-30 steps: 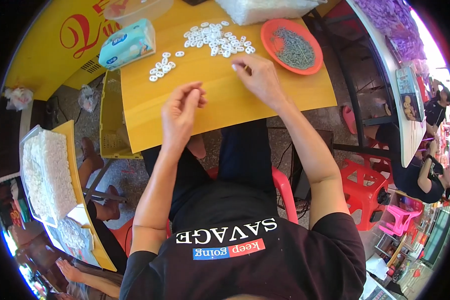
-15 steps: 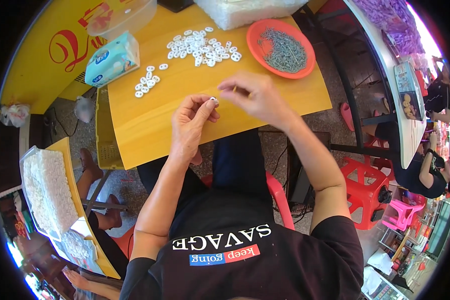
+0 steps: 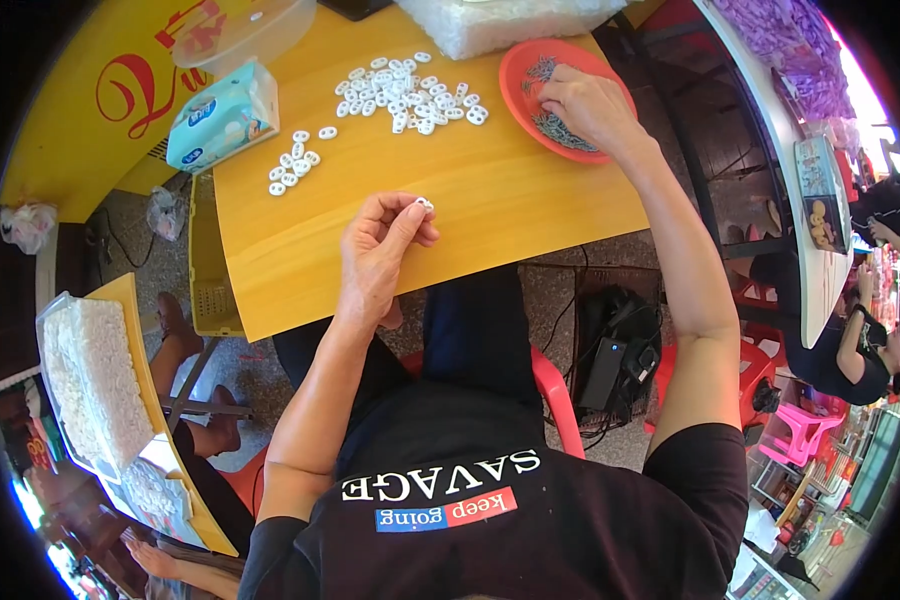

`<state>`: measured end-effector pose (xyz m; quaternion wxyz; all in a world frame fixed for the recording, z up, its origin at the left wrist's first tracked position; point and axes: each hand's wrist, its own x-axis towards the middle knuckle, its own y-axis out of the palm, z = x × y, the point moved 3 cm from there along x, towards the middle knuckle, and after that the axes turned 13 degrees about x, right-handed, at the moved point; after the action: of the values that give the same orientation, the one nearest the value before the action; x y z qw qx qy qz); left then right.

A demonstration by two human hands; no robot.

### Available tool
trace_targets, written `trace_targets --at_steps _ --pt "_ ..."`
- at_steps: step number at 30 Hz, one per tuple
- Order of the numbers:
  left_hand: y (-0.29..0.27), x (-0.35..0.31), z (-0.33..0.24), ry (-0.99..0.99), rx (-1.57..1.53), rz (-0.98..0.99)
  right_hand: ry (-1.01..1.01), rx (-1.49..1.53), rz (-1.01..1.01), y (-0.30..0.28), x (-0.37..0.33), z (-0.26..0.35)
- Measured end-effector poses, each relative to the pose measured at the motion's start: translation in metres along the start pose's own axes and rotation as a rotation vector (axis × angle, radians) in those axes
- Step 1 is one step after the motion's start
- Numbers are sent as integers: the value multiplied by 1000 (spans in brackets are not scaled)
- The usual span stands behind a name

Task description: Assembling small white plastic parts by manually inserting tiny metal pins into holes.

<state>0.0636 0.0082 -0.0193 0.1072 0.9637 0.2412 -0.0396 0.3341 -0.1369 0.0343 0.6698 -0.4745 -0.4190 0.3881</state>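
My left hand hovers over the yellow table, pinching a small white plastic piece between thumb and fingers. My right hand reaches into an orange dish of small grey metal parts, fingers curled down among them; whether it holds any is hidden. A large scatter of white plastic pieces lies at the far middle of the table. A smaller group of white pieces lies to its left.
A light blue tissue pack and a clear plastic tub stand at the far left. A clear bag of white material lies at the far edge. Another person sits at the right. A tray of white pieces is at lower left.
My right hand left my left hand at the table's middle and moved far right into the orange dish. My left hand stayed over the table holding the white piece.
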Motion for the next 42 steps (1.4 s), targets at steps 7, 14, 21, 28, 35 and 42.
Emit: trace_targets --at_steps 7,14,21,28,35,42 --pt "0 -1 1 -4 -2 -1 -26 -37 -21 7 7 -1" --pt "-2 -2 -4 -29 -109 -13 53 571 -351 -7 -1 31" --pt "-1 -18 -25 8 -123 -53 188 1270 -297 10 -23 136" --pt "-5 -37 -40 71 -78 -47 274 1628 -254 27 -31 188" --pt "-9 -46 -45 122 -41 -41 263 1691 -243 29 -33 202" --pt "-10 -51 -49 149 -19 -65 261 1705 -269 29 -35 209"
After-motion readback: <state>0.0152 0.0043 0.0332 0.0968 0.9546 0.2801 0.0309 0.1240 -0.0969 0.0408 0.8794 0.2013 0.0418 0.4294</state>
